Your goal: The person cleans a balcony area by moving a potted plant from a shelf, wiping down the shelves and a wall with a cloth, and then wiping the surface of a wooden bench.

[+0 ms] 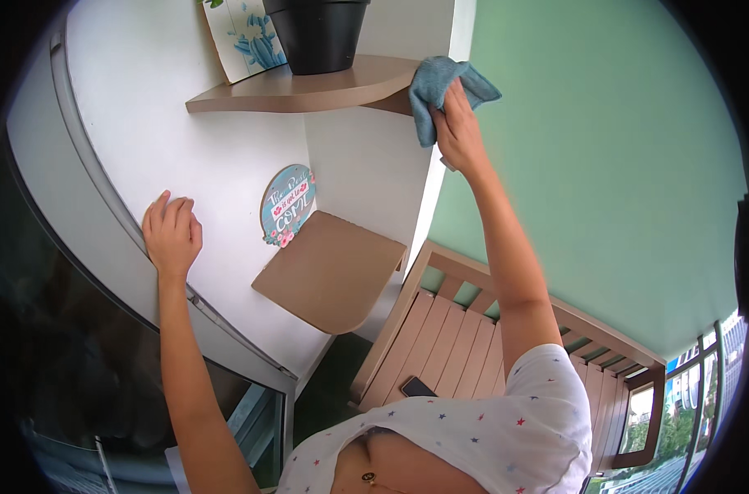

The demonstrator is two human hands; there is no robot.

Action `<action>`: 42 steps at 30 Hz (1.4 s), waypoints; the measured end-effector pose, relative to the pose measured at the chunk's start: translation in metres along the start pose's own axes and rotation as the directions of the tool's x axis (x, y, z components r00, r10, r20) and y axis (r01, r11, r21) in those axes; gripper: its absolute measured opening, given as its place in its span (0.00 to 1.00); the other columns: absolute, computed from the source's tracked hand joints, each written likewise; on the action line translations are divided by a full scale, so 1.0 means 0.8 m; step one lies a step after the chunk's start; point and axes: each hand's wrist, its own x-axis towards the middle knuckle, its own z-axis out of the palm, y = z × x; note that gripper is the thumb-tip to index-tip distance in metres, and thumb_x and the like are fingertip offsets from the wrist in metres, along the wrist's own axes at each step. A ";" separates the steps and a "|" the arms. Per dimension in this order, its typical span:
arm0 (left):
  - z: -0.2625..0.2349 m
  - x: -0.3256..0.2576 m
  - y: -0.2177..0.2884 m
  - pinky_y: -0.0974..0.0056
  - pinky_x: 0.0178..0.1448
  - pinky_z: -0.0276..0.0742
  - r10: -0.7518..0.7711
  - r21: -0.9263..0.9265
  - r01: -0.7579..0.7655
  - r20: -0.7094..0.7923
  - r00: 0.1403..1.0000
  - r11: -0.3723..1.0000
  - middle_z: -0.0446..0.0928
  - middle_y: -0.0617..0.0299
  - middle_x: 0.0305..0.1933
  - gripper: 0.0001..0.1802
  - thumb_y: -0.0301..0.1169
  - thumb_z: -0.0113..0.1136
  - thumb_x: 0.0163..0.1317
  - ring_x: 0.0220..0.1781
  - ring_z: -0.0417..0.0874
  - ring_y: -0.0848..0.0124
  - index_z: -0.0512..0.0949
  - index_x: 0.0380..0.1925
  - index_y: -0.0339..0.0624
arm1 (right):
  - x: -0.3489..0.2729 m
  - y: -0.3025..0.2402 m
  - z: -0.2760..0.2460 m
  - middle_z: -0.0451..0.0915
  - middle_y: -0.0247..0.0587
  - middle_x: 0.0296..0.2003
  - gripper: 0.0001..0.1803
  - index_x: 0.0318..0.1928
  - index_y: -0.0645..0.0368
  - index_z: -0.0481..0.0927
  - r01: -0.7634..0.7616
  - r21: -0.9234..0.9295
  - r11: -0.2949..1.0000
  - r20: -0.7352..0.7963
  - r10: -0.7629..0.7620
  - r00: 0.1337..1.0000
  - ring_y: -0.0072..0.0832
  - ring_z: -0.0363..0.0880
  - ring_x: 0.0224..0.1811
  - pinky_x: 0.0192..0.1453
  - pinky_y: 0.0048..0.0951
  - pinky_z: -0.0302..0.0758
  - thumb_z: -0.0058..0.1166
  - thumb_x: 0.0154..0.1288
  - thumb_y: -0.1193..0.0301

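Observation:
My right hand presses a blue-grey cloth against the right end of the upper corner shelf, where the white wall meets the green one. The cloth drapes over the shelf's edge and hangs down beside my fingers. On that shelf stand a black plant pot and, left of it, a picture panel with blue cactus shapes. My left hand is raised at the white wall beside the door frame, fingers loosely bent and apart, with nothing in it.
A lower brown shelf sits in the corner, with a round decorative sign leaning at its back. Below right is a slatted wooden bench with a phone on it. A glass door stands at left, a railing at far right.

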 end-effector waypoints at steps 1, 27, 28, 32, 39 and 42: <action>-0.001 -0.002 -0.002 0.53 0.64 0.65 0.005 0.004 -0.005 0.003 1.000 1.000 0.78 0.68 0.46 0.13 0.25 0.58 0.49 0.60 0.72 0.63 0.80 0.38 0.47 | 0.013 -0.028 0.013 0.68 0.59 0.60 0.22 0.59 0.67 0.65 -0.352 0.066 0.934 0.225 0.329 0.917 0.57 0.62 0.63 0.65 0.47 0.63 0.42 0.64 0.79; -0.003 0.001 0.001 0.51 0.65 0.64 0.036 -0.069 -0.036 -0.001 0.999 0.997 0.77 0.65 0.47 0.12 0.25 0.58 0.49 0.61 0.72 0.61 0.79 0.36 0.45 | -0.047 -0.171 0.009 0.69 0.54 0.59 0.23 0.52 0.64 0.73 0.107 0.339 0.935 0.158 -0.169 0.973 0.53 0.63 0.64 0.72 0.48 0.55 0.46 0.52 0.87; -0.004 0.003 0.000 0.51 0.65 0.64 0.043 -0.071 -0.043 -0.005 0.999 0.997 0.77 0.65 0.47 0.12 0.25 0.58 0.49 0.61 0.72 0.61 0.79 0.36 0.45 | -0.050 -0.173 0.010 0.69 0.54 0.59 0.23 0.52 0.64 0.73 0.105 0.334 0.937 0.154 -0.164 0.975 0.53 0.63 0.64 0.72 0.48 0.55 0.46 0.52 0.87; -0.005 -0.003 0.000 0.51 0.65 0.64 0.044 -0.062 -0.043 0.005 0.999 0.997 0.77 0.64 0.47 0.11 0.25 0.58 0.49 0.61 0.72 0.61 0.79 0.35 0.44 | -0.049 -0.126 0.020 0.65 0.58 0.58 0.20 0.53 0.65 0.69 -0.265 0.260 0.929 -0.097 0.298 0.949 0.56 0.58 0.65 0.72 0.46 0.49 0.45 0.58 0.82; 0.009 -0.004 0.003 0.51 0.64 0.64 0.059 -0.044 -0.060 -0.039 0.998 0.997 0.78 0.64 0.46 0.10 0.24 0.56 0.52 0.61 0.72 0.59 0.79 0.36 0.43 | 0.026 0.095 0.029 0.50 0.58 0.71 0.28 0.67 0.65 0.58 -0.444 0.312 0.840 0.040 0.455 0.890 0.52 0.38 0.75 0.76 0.45 0.36 0.31 0.74 0.61; 0.005 -0.003 -0.008 0.52 0.63 0.65 0.058 -0.031 -0.058 -0.022 0.998 0.998 0.79 0.64 0.46 0.11 0.25 0.56 0.52 0.60 0.73 0.59 0.79 0.37 0.43 | -0.013 0.052 0.079 0.55 0.62 0.68 0.30 0.65 0.68 0.58 -0.419 0.375 0.827 -0.142 0.498 0.856 0.54 0.46 0.72 0.74 0.43 0.45 0.37 0.72 0.59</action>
